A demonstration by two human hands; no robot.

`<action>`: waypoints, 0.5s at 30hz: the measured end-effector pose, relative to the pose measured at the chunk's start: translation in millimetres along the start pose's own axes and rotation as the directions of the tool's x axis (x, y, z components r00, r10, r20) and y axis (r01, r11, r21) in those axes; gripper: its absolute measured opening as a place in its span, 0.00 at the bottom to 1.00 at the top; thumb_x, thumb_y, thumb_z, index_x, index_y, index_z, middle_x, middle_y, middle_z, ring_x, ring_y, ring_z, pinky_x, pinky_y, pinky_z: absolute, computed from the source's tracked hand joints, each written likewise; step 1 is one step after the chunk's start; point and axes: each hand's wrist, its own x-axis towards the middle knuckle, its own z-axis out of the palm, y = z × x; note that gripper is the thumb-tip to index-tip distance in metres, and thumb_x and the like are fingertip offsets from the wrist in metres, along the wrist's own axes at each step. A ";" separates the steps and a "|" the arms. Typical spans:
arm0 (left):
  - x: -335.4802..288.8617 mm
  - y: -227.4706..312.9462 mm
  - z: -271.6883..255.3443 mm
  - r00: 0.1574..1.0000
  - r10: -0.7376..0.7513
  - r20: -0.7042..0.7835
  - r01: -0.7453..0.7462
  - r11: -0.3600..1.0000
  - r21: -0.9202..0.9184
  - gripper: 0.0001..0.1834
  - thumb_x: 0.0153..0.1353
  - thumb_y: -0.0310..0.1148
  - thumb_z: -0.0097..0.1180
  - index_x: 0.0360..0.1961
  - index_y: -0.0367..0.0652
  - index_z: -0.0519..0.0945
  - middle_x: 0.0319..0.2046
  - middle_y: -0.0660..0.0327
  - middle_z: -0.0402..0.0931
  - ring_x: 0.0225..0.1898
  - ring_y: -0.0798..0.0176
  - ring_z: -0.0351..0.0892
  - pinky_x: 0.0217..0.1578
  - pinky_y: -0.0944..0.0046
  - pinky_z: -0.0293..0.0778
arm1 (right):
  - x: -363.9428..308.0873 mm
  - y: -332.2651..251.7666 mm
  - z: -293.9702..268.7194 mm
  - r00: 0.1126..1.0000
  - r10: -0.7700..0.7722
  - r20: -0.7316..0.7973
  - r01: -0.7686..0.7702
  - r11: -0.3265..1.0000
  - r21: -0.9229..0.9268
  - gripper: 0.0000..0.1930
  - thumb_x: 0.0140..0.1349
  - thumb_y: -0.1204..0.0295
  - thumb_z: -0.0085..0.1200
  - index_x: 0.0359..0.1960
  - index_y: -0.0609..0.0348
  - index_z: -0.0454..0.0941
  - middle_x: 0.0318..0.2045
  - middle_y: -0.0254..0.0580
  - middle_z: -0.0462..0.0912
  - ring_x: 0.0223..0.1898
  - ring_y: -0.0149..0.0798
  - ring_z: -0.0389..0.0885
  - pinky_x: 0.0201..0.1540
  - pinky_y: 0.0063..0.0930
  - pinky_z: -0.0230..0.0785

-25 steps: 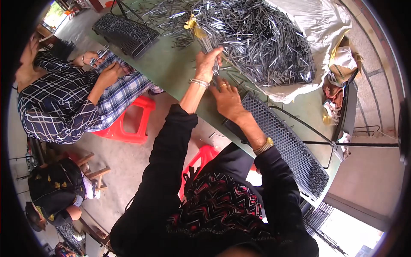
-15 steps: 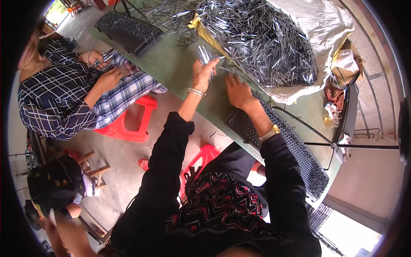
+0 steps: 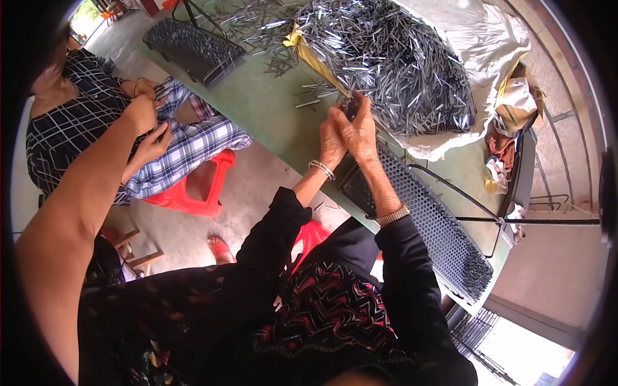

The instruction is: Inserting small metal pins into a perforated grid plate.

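Note:
My left hand and my right hand meet over the green table, at the edge of a large heap of slim grey sticks with a metallic shine. Between their fingers is a small bundle of the same sticks, mostly covered by the fingers. Both hands are closed on it. Beneath my right forearm lies a long black perforated tray. Its far right end is filled with stick ends, while many holes nearer my hands look unfilled.
The heap rests on a white sack with a yellow edge. A second perforated tray stands at the far left. A seated person in a checked top is at left on a red stool. Another person's bare arm reaches across there.
My left hand has moved right with the sticks, and my right hand has risen to join it on the bundle. Another person's arm has come in at left, toward the seated person.

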 end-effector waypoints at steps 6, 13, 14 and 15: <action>-20.4 21.7 -3.0 0.997 0.070 0.040 -0.069 0.996 -0.049 0.11 0.62 0.30 0.53 0.42 0.39 0.67 0.37 0.55 0.77 0.38 0.63 0.78 0.39 0.63 0.74 | -12.4 2.3 6.8 0.990 0.127 -0.059 -0.109 0.963 0.246 0.09 0.62 0.72 0.53 0.40 0.65 0.72 0.31 0.37 0.76 0.31 0.26 0.71 0.35 0.21 0.68; -30.4 5.7 0.3 0.983 -0.171 0.074 0.169 0.656 -0.736 0.11 0.64 0.32 0.52 0.44 0.39 0.70 0.37 0.58 0.76 0.39 0.68 0.76 0.41 0.66 0.73 | -24.9 -8.1 10.5 0.997 0.048 -0.064 -0.028 0.958 0.285 0.09 0.63 0.70 0.50 0.39 0.63 0.72 0.30 0.48 0.80 0.31 0.40 0.77 0.40 0.31 0.70; -29.7 5.1 -0.1 0.982 -0.170 0.079 0.172 0.654 -0.737 0.11 0.64 0.32 0.52 0.44 0.39 0.70 0.37 0.58 0.76 0.39 0.68 0.76 0.41 0.66 0.73 | -25.0 -9.4 8.3 0.996 0.011 -0.094 0.018 0.954 0.300 0.09 0.63 0.70 0.50 0.39 0.64 0.72 0.29 0.49 0.79 0.31 0.40 0.77 0.40 0.31 0.70; -28.8 4.2 -2.7 0.983 -0.139 0.121 0.173 0.922 -0.346 0.11 0.66 0.34 0.50 0.45 0.39 0.70 0.39 0.60 0.75 0.40 0.69 0.75 0.42 0.67 0.72 | -24.7 -10.6 3.4 0.995 0.012 -0.098 0.018 0.955 0.298 0.09 0.63 0.70 0.50 0.39 0.64 0.72 0.29 0.49 0.79 0.31 0.40 0.77 0.40 0.31 0.70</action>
